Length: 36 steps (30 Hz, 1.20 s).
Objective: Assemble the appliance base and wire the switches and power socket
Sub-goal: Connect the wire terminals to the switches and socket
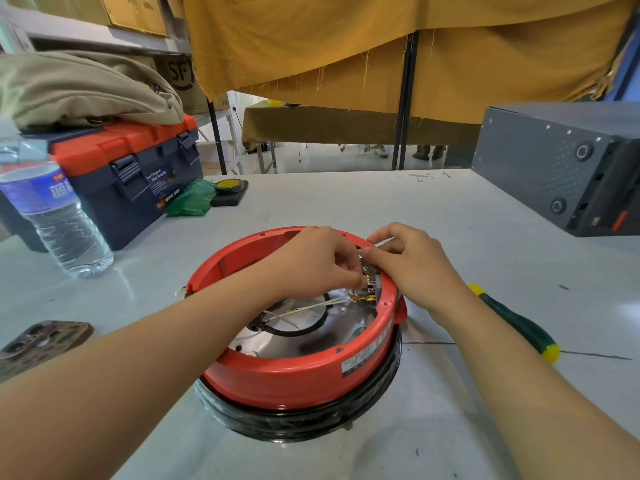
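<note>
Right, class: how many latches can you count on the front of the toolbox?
2. One latch sits at the left of the toolbox front, the other latch at the right. Cloth covers the lid, so more could be hidden.

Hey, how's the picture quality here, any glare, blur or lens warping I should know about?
Head view: wide-angle bending curves the table edges and stretches the forearms; glare on the metal plate inside the red base; water bottle at the frame edge is smeared; both hands are fairly sharp.
</note>
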### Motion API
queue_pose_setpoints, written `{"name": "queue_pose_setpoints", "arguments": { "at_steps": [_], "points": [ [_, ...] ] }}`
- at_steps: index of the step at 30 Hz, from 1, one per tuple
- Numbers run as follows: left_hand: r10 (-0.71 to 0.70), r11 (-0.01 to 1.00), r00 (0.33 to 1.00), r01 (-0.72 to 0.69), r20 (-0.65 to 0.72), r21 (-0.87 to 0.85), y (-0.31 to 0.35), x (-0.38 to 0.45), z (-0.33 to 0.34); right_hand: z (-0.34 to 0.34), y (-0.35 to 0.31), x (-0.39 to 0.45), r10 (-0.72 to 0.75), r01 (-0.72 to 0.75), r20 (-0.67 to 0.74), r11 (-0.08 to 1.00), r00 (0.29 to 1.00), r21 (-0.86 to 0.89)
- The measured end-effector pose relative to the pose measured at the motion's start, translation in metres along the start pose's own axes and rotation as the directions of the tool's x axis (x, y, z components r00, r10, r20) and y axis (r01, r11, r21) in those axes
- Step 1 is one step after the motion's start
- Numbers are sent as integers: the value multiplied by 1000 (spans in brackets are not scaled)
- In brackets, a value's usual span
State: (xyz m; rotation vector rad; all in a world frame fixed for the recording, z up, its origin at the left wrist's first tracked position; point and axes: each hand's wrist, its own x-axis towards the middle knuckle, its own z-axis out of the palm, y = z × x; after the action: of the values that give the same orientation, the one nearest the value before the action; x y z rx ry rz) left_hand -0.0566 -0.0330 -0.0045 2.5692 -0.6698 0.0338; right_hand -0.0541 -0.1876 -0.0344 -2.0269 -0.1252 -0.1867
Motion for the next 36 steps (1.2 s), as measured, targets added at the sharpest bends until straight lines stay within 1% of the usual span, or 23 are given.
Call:
{"name": "queue_pose_setpoints", "arguments": {
  "at_steps": [3, 5, 8, 10, 20, 36],
  "points": [
    [24, 1000, 999, -24, -30, -16, -2, -3, 3, 2, 0, 0, 3, -3, -8, 1000, 1000, 4],
    [43, 999, 998, -43, -35, 4, -3, -5, 3, 3, 1, 0, 5, -5, 11, 1000, 1000, 6],
    [51, 998, 998, -51, -34, 29, -5, -6, 4, 3, 1, -1, 26, -36, 101, 994, 995, 106],
    [51, 998, 998, -50, -44, 31, -6, -6, 4, 3, 1, -1, 31, -49, 123, 988, 992, 148],
    [63, 996, 996, -60, -58, 59, -6, -5, 4, 3, 1, -1, 34, -54, 117, 984, 993, 171],
    [68, 998, 995, -67, -79, 18, -2, -2, 7, 5, 0, -3, 44, -56, 80, 985, 996, 161]
  ]
}}
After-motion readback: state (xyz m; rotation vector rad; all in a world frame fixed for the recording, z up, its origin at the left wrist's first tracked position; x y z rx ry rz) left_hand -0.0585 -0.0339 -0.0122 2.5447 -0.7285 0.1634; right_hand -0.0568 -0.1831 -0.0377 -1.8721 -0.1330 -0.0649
